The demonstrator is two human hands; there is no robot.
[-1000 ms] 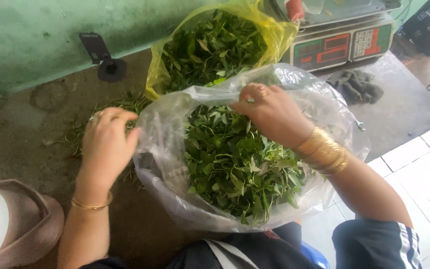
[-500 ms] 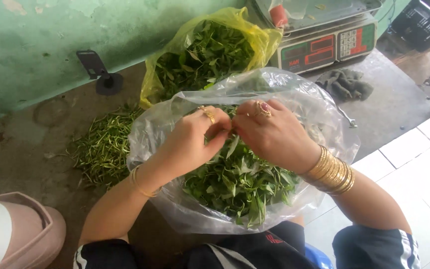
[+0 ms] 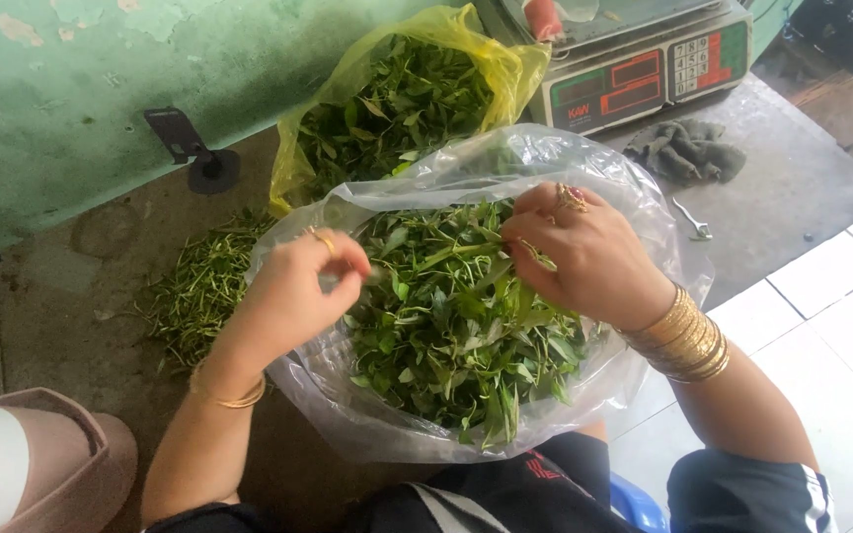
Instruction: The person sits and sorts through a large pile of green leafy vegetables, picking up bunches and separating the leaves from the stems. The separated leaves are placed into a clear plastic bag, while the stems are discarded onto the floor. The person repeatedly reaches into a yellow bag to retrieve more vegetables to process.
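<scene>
A clear plastic bag (image 3: 367, 424) full of green leafy sprigs (image 3: 456, 326) sits in front of me on the floor. My left hand (image 3: 293, 296) is closed at the bag's left rim, fingers pinched on the plastic edge, a ring on one finger. My right hand (image 3: 580, 257) rests over the leaves at the bag's right side, fingers curled on a thin leafy stem, with gold bangles on the wrist.
A yellow plastic bag (image 3: 318, 118) of the same leaves stands behind. A pile of bare stems (image 3: 199, 286) lies on the concrete at left. A digital scale (image 3: 634, 69), a grey rag (image 3: 688, 148), a wall bracket (image 3: 190, 148) and white tiles (image 3: 821, 326) surround the spot.
My left hand went from the bag's outer left rim into the middle beside my right hand, then back toward the left rim. The right hand stayed over the leaves.
</scene>
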